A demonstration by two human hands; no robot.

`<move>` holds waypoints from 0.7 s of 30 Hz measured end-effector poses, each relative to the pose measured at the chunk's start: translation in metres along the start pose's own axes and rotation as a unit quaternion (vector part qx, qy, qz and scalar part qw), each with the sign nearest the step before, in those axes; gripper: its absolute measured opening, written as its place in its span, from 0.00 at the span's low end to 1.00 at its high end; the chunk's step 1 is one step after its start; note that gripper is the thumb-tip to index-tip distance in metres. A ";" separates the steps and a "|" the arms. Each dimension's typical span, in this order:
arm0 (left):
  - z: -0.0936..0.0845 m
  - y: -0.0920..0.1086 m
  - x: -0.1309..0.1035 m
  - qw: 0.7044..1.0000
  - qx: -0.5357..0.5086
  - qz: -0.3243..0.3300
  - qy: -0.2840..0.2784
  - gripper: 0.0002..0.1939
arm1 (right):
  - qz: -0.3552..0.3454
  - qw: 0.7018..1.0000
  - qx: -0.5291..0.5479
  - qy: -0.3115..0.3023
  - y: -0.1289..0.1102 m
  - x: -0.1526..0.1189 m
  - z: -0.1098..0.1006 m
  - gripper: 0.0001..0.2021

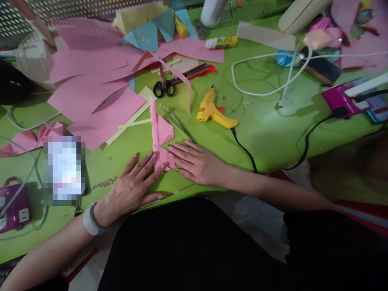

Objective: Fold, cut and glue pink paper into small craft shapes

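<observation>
A folded piece of pink paper [163, 130] lies on the green tabletop [127, 141] in front of me, with a narrow strip pointing away and creased flaps near me. My left hand [138, 178] rests flat, its fingertips on the paper's lower left part. From the other side, my right hand [195, 163] lies flat with fingers stretched out, its fingertips at the paper's right edge. Neither hand grips anything. Just beyond the right hand are thin dark sticks [178, 124]. A yellow glue gun [214, 110] lies farther right, and black-handled scissors [164, 85] lie beyond the paper.
Pink sheets [97, 97] are spread at the back left. A phone [66, 167] with a blurred screen lies left, near a purple power strip [18, 206]. A glue stick [221, 42], a red cutter [197, 72], a white cable [257, 93] and another purple power strip [342, 101] occupy the back and right.
</observation>
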State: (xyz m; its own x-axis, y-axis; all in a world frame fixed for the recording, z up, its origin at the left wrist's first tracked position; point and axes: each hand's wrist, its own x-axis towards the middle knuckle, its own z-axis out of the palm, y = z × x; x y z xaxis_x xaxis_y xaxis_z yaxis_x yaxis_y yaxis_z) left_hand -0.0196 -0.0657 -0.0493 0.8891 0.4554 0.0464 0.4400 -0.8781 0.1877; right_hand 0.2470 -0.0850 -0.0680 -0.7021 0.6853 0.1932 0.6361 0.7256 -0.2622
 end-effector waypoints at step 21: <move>-0.002 0.001 0.001 1.000 0.004 -0.001 -0.003 0.39 | 0.008 1.000 -0.005 -0.002 -0.001 0.001 0.000 0.21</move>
State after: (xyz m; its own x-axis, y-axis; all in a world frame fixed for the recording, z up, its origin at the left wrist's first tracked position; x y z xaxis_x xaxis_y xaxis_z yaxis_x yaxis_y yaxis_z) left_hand -0.0181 -0.0660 -0.0475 0.8884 0.4572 0.0409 0.4437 -0.8781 0.1791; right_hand 0.2464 -0.0851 -0.0674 -0.6935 0.6962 0.1855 0.6498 0.7156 -0.2564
